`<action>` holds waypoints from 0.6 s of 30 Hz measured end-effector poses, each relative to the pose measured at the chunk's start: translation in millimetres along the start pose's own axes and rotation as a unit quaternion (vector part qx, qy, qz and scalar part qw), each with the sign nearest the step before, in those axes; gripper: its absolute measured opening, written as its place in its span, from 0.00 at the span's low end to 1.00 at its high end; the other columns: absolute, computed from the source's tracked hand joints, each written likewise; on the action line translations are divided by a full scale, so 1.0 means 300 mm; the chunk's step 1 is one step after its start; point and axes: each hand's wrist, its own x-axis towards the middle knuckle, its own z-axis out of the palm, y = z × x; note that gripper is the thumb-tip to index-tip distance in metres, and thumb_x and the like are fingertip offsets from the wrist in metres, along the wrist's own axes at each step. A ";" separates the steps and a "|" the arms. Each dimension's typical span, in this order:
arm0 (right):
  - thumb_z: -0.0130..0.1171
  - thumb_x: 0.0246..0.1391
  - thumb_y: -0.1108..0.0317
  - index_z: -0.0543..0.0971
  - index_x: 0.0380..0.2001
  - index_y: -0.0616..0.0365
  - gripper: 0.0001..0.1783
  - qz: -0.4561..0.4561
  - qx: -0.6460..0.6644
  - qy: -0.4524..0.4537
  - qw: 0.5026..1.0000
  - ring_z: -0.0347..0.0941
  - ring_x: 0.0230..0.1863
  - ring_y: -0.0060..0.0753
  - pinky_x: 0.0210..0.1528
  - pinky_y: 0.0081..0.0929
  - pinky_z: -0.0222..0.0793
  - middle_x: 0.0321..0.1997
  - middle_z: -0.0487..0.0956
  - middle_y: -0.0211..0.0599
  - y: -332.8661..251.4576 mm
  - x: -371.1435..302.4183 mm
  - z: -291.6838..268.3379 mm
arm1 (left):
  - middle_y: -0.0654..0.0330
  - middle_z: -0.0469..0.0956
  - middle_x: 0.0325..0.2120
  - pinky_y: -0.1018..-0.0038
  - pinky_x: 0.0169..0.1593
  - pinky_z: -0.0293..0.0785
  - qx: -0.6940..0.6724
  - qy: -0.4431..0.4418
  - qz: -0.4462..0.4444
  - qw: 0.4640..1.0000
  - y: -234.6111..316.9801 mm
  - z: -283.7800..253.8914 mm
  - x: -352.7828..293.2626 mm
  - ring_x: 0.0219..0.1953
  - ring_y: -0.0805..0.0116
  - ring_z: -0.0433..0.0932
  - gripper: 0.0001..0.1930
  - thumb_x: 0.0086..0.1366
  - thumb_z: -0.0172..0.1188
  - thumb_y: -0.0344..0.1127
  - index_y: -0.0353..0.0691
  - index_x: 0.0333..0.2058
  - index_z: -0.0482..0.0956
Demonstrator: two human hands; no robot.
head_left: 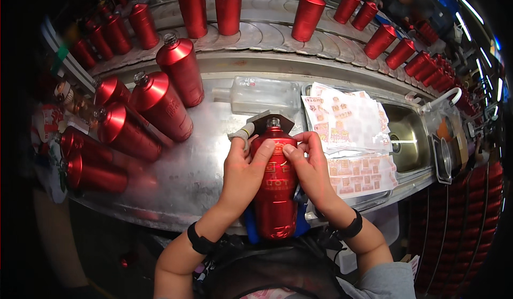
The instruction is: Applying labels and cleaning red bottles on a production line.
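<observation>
At the near edge of the metal tabletop (195, 184), midway across the station, a red metallic bottle (275, 205) with raised gold lettering is held by both hands, its open threaded neck pointing away from the worker and its base toward the lap. I observe the left hand (243, 165) on the bottle's left side, thumb laid flat just below the shoulder; its grip is closed around the bottle. The right hand (311, 168) holds the opposite side, its grip likewise closed, thumb on the front face. Between the thumb tips sits a small red-and-gold emblem (278, 149). A pale wrap (243, 132) covers a left fingertip, and a dark flat piece (273, 122) lies behind the neck. Whether the bottle's base rests on anything I cannot tell; a blue item (303, 221) shows beneath it. Black bands are worn on both wrists.

To the left, six further red bottles (161, 107) stand grouped on the tabletop. Beyond the hands, a clear glass bottle (264, 94) lies on its side. To the right are loose printed sheets (347, 120) beside a steel sink (403, 157). Along the far side, a plated conveyor (262, 36) carries spaced red bottles of the same pattern.
</observation>
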 end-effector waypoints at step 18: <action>0.63 0.57 0.54 0.72 0.43 0.60 0.22 -0.009 -0.017 -0.001 1.000 0.59 0.25 0.19 0.28 0.24 0.59 0.22 0.64 0.25 -0.011 0.035 0.000 | 0.53 0.76 0.48 0.77 0.49 0.76 -0.013 0.039 -0.033 0.999 -0.005 -0.011 0.022 0.47 0.71 0.78 0.25 0.69 0.59 0.35 0.28 0.58 0.65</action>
